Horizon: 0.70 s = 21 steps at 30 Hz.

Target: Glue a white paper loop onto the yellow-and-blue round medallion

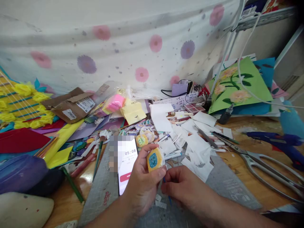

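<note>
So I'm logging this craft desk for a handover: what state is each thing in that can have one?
left hand: pinching the yellow and blue round piece, held up.
right hand: fingers closed on a thin blue tool, mostly hidden.
phone: screen lit, timer reads 05:08.
scissors: lying flat, blades shut.
glue gun: lying on its side.
cardboard box: flap open.

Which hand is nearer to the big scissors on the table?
Right. The right hand is closer to the scissors; the left hand, holding a yellow badge, is farther left.
</note>
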### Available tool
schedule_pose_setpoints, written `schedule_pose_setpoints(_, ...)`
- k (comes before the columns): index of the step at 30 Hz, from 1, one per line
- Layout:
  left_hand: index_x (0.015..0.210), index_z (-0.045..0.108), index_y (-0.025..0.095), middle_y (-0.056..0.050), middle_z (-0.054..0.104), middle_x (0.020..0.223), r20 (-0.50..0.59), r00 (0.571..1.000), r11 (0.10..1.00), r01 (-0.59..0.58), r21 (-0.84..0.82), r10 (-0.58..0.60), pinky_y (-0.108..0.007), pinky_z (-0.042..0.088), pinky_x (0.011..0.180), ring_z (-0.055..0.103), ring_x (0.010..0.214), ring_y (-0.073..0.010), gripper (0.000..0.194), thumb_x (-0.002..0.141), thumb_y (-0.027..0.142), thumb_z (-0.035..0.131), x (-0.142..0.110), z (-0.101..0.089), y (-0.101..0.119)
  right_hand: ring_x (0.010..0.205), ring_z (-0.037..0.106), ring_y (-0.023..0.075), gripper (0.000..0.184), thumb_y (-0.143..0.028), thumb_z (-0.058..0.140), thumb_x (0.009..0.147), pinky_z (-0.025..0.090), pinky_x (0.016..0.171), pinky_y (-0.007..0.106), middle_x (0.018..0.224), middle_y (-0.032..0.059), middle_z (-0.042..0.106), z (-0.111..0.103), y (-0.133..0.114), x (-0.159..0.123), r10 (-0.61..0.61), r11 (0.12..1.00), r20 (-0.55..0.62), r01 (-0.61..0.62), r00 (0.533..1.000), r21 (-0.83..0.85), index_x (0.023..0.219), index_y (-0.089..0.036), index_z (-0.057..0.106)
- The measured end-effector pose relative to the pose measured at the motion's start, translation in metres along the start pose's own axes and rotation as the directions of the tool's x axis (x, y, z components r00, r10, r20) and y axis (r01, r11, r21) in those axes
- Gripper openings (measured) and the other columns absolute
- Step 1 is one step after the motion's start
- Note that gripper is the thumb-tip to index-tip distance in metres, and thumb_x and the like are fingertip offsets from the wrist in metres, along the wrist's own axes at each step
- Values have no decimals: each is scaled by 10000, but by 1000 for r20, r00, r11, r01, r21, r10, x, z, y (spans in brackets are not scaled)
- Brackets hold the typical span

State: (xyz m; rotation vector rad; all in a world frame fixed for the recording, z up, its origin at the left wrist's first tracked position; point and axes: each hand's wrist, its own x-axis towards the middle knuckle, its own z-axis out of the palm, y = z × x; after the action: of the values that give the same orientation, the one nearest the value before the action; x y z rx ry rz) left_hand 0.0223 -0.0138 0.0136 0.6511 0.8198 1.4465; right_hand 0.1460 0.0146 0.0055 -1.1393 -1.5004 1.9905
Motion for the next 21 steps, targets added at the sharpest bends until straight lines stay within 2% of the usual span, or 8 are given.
schedule_pose_setpoints(3,1059,525,257,30,570,727,34,999,1000,-16,16,16,-218,385,643,531,698,-112,513,618,135,756,1,-3,-1,312,213,57,110,-187,520,645,128,313,191,340,-112,333,-5,4,0,109,992,-29,-106,994,70,555,-214,462)
schedule_pose_setpoints(5,1054,526,263,20,586,764,47,998,999,-30,31,29,-213,378,636,544,740,-120,510,618,138,760,2,-6,-1,292,216,52,136,-233,535,680,139,292,175,339,-110,362,-15,3,-1,112,987,-99,-99,989,126,569,-215,457)
schedule_pose_setpoints(7,1048,525,267,9,598,782,69,997,997,-31,67,27,-213,372,621,558,775,-138,505,618,156,767,2,-9,-2,309,323,46,173,-293,602,717,236,312,147,388,-86,473,-27,0,-5,6,970,-238,52,971,239,609,-200,503)
schedule_pose_setpoints(10,1055,508,283,0,620,806,108,994,990,-20,143,4,-229,383,629,576,788,-157,500,639,184,767,0,-12,-3,458,552,75,177,-322,727,700,430,452,152,557,-29,656,-43,-9,-17,-236,857,-414,389,879,338,709,-200,599)
schedule_pose_setpoints(12,1058,497,293,-1,623,823,113,994,981,-20,194,-2,-232,387,627,574,775,-156,496,654,188,763,-1,-13,-5,571,626,107,110,-292,725,738,496,545,185,677,-4,715,-48,-13,-28,-389,821,-370,500,844,277,777,-225,647)
schedule_pose_setpoints(14,1052,499,296,9,609,804,120,993,972,-35,232,7,-218,379,603,553,734,-138,491,655,186,766,-3,-13,-7,646,650,122,44,-252,678,801,520,600,204,751,-1,724,-48,-14,-38,-498,824,-281,548,821,143,845,-258,676)
schedule_pose_setpoints(17,1028,527,289,21,580,751,139,989,965,-75,251,40,-205,358,566,500,653,-110,453,657,197,770,-5,-10,-9,669,638,111,140,-196,635,839,520,614,190,727,-26,685,-44,-14,-44,-584,806,-240,589,776,-57,905,-308,686)
schedule_pose_setpoints(21,985,581,287,18,574,748,123,989,956,-113,271,82,-213,367,591,499,669,-118,417,636,173,779,-8,-7,-10,655,604,102,190,-159,658,808,494,576,179,744,-35,632,-40,-15,-40,-698,715,-242,671,674,-194,901,-321,690)
